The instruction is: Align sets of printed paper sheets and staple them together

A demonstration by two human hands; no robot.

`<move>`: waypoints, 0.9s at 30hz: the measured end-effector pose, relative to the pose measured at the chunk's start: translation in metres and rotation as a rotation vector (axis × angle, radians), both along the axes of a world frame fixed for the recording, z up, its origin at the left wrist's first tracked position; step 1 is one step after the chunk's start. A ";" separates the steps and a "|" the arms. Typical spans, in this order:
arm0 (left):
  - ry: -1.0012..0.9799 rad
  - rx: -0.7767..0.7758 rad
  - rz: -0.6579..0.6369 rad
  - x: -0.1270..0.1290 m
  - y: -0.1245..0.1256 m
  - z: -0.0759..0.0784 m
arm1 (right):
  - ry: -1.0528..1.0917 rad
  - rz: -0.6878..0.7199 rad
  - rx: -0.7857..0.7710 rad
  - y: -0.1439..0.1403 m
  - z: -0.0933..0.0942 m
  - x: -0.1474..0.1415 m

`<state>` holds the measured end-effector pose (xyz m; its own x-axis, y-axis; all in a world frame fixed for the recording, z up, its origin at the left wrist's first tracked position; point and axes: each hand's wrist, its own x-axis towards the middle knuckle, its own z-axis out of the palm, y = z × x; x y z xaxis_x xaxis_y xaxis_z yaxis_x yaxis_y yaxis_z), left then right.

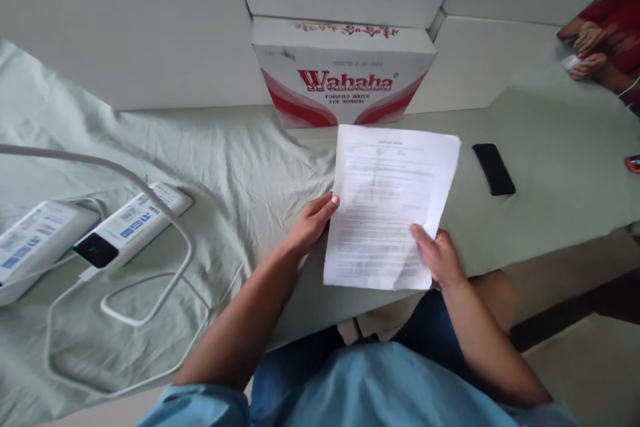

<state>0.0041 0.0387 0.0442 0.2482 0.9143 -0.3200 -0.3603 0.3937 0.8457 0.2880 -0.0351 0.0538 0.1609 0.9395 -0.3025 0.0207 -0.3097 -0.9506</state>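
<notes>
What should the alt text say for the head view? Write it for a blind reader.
Both hands hold a printed sheet of paper over a cloth-covered table: left hand at its left edge, right hand at the lower right corner. A Wahaha box stands behind; a black phone lies right.

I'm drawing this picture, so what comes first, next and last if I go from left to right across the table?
Two white power strips → white cable loop → left hand → printed paper → right hand → black phone → another person's hands.

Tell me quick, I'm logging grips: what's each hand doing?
Left hand: fingers closed on the left edge of the printed sheet.
Right hand: pinching its lower right corner.
</notes>
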 end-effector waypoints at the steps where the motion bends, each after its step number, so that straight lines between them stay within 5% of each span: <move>1: 0.014 -0.019 -0.026 0.000 0.000 0.000 | 0.009 0.035 -0.027 -0.006 -0.001 0.000; 6: 0.156 -0.072 -0.061 0.000 -0.001 -0.001 | -0.040 0.205 -0.120 -0.008 -0.003 0.008; 17: 0.323 0.049 -0.342 -0.012 -0.001 0.002 | -0.097 -0.161 0.293 0.102 -0.017 0.009; 27: 0.151 -0.057 0.095 0.000 0.003 -0.005 | -0.340 0.074 0.321 0.096 -0.026 0.013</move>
